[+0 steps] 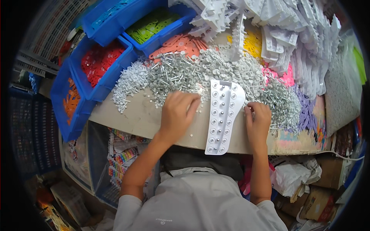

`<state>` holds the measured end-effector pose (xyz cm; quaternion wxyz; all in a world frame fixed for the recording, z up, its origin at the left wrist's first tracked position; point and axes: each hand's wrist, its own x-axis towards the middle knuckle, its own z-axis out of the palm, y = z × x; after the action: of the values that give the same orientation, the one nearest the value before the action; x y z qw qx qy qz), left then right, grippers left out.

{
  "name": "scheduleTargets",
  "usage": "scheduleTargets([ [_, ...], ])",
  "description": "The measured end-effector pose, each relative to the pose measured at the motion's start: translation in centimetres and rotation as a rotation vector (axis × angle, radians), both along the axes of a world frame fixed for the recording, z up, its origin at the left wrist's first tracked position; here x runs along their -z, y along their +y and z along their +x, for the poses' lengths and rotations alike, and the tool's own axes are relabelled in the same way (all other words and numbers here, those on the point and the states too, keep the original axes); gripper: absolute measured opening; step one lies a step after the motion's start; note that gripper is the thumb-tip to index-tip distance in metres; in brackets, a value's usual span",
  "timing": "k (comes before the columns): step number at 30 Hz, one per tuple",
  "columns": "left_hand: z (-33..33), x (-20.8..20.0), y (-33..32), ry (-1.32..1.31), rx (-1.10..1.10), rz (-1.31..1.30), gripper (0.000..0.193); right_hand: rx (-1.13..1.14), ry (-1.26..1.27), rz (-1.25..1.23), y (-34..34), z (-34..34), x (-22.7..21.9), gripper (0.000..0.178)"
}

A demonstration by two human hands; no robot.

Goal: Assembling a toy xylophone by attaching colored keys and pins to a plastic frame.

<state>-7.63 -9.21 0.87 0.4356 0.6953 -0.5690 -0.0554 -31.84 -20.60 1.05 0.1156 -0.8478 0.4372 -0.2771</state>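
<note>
Flanking a white studded tray [222,119] at the front edge of the counter [148,125], the left hand [177,114] and right hand [258,119] curl; whether either grips anything cannot be told. Blue bins [110,79] contain red pieces [101,63], green pieces [152,29] and orange pieces [71,101]. Metal rivets [171,75] heap beyond; cardboard boxes [318,202] lie below right.

bare tabletop [135,121] gives a hand passage along the near left, and a narrower lane runs between the left hand [178,113] and the white tray [239,94]; on the tray's other side the right hand [259,118] leaves little room. beyond, heaped metal pins [169,75] and pale discs [227,65] block the way, blue bins [110,83] walling the left.
</note>
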Motion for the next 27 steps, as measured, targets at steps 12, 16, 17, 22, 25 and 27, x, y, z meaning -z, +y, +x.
scheduleTargets([
  [12, 3.0, 3.3, -7.8, -0.398, 0.135, 0.035, 0.009, 0.045, 0.025, -0.011, 0.3, 0.9, 1.7, 0.01],
  [16, 3.0, 2.7, -7.5, -0.412, 0.094, -0.029, 0.006, 0.066, 0.07, 0.012, -0.1, 0.7, 1.2, 0.013],
  [17, 2.8, 2.1, -7.5, -0.409, 0.099, -0.031, 0.006, 0.068, 0.062, 0.066, -0.2, 0.7, 0.9, 0.013],
  [22, 2.3, 1.4, -8.0, 0.145, 0.211, -0.061, 0.008, 0.08, -0.33, 0.394, -2.2, 3.6, -1.2, 0.007],
  [25, 2.1, 1.5, -8.3, 0.1, 0.213, 0.044, 0.012, 0.0, -0.383, 0.381, -3.8, 4.9, -2.0, 0.007],
  [27, 2.1, 1.9, -8.2, 0.124, 0.214, 0.067, 0.012, -0.058, -0.338, 0.356, -4.2, 5.8, -2.0, 0.008],
])
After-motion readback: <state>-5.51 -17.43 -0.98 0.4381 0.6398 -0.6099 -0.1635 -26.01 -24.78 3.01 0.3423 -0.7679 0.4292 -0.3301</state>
